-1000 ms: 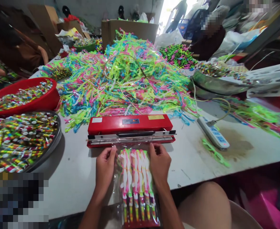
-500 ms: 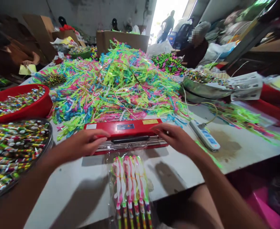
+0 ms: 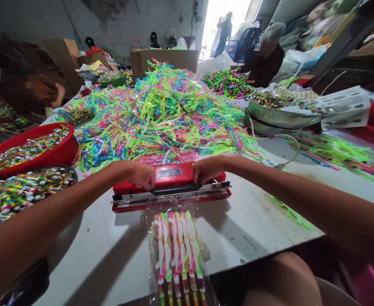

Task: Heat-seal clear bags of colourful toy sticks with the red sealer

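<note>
A red bag sealer (image 3: 174, 180) with a black-handled sealing bar lies across the table in front of me. My left hand (image 3: 141, 174) is closed with curled fingers on the left part of its red housing. On the other side of the small display panel, my right hand (image 3: 208, 167) is likewise closed on the housing. A clear plastic bag (image 3: 176, 242) holds several toy sticks with white, pink and green ribbons. Its upper end reaches the front of the sealer, and its lower part extends past the table edge.
A heap of colourful ribbons (image 3: 174, 112) covers the table behind the sealer. To the left are a red basin (image 3: 66, 146) and a metal tray (image 3: 74, 172) of small tubes. Metal basins (image 3: 282, 119) stand at right. A cable (image 3: 297, 153) crosses there. Other people sit around.
Both hands have come down from above the sealer's front onto its housing, and their fingers have curled closed. The sealing bar's ends now show. The bag lies much as before.
</note>
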The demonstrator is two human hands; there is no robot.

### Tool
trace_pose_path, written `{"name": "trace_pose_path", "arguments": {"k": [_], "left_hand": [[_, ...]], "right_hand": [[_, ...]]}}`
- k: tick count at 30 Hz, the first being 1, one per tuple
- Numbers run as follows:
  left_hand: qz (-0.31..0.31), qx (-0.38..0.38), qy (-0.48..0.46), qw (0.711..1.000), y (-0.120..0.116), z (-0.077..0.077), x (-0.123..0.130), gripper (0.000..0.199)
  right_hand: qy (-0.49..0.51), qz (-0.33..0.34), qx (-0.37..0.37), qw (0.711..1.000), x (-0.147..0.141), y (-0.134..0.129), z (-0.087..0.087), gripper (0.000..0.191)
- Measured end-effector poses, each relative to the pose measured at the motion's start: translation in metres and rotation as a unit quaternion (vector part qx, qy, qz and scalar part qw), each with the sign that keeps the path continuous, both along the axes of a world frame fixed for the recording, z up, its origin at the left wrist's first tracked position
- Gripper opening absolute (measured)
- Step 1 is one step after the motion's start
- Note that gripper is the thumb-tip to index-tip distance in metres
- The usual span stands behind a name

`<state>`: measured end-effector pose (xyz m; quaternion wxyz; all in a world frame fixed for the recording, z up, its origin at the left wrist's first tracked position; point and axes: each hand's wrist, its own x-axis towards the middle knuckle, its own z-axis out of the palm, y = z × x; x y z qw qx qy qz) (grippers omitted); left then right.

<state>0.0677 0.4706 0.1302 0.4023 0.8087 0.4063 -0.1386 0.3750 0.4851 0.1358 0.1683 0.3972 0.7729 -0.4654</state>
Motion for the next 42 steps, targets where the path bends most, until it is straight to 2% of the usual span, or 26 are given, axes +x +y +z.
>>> {"name": "trace_pose_path", "arguments": {"k": [3, 7, 11, 15, 17, 19, 21, 24, 27, 32, 35, 38, 42], "left_hand": [[-0.055, -0.043, 0.037, 0.997, 0.004, 0.002, 0.000, 0.013], [-0.027, -0.026, -0.001, 0.999, 0.007, 0.009, -0.010, 0.010], [0.021, -0.053, -0.006, 0.998, 0.007, 0.013, -0.024, 0.017], [0.044, -0.067, -0.013, 0.997, 0.006, 0.011, -0.030, 0.016], [0.050, -0.061, -0.004, 0.997, 0.006, 0.009, -0.032, 0.016], [0.049, -0.050, 0.005, 0.998, 0.005, 0.008, -0.033, 0.015], [0.051, -0.026, -0.004, 0.998, 0.004, 0.009, -0.034, 0.013], [0.059, 0.020, -0.080, 0.995, 0.001, 0.013, -0.034, 0.014], [0.042, 0.007, -0.134, 0.990, -0.005, 0.014, -0.029, 0.019], [0.040, -0.022, -0.130, 0.990, -0.009, 0.009, -0.020, 0.024], [0.046, -0.055, -0.131, 0.989, -0.008, 0.005, -0.020, 0.027], [0.066, -0.091, -0.132, 0.985, -0.006, -0.001, -0.025, 0.027], [0.079, -0.115, -0.134, 0.981, -0.005, -0.007, -0.027, 0.024]], "right_hand": [[0.017, 0.027, 0.008, 0.999, 0.000, 0.005, -0.002, 0.022], [0.122, -0.015, 0.028, 0.992, -0.011, 0.007, 0.004, 0.007], [0.249, -0.011, 0.035, 0.968, -0.049, 0.000, 0.006, 0.014], [0.264, 0.043, 0.090, 0.959, -0.088, -0.007, -0.008, 0.011], [0.254, 0.079, 0.104, 0.958, -0.099, -0.008, -0.015, 0.005], [0.229, 0.096, 0.119, 0.961, -0.104, -0.009, -0.020, 0.008], [0.205, 0.097, 0.149, 0.962, -0.106, -0.010, -0.020, 0.013], [0.202, 0.113, 0.194, 0.953, -0.105, -0.012, -0.017, 0.022], [0.217, 0.109, 0.206, 0.948, -0.104, -0.016, -0.013, 0.024], [0.246, 0.082, 0.180, 0.949, -0.103, -0.022, -0.009, 0.015], [0.249, 0.059, 0.126, 0.959, -0.098, -0.021, -0.009, 0.012], [0.232, 0.017, 0.076, 0.970, -0.083, -0.017, -0.008, 0.014], [0.189, -0.009, 0.064, 0.980, -0.050, -0.009, -0.004, 0.014]]}}
